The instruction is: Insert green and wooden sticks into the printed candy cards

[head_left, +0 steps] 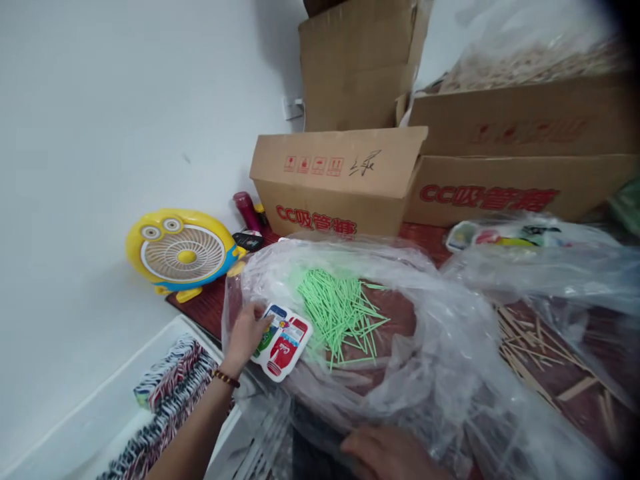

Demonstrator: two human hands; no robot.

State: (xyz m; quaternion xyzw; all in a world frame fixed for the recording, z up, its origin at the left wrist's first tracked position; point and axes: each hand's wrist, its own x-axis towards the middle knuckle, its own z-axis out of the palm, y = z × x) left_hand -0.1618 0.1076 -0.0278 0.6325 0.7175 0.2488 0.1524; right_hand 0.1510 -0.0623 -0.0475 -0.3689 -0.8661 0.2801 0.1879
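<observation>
My left hand (246, 335), with a beaded bracelet on the wrist, grips the edge of a small printed card (283, 341) showing bottle pictures, held over the rim of a clear plastic bag (400, 373). Inside the bag lies a heap of thin green sticks (340, 310), just right of the card. My right hand (393, 453) rests low at the bottom edge against the crumpled plastic; its fingers are hidden by the bag.
A yellow cartoon desk fan (183, 253) stands against the white wall. Cardboard boxes (340, 180) are stacked behind. Another plastic bag with wooden sticks (545, 353) lies right. A white bin with striped packets (165, 387) sits lower left.
</observation>
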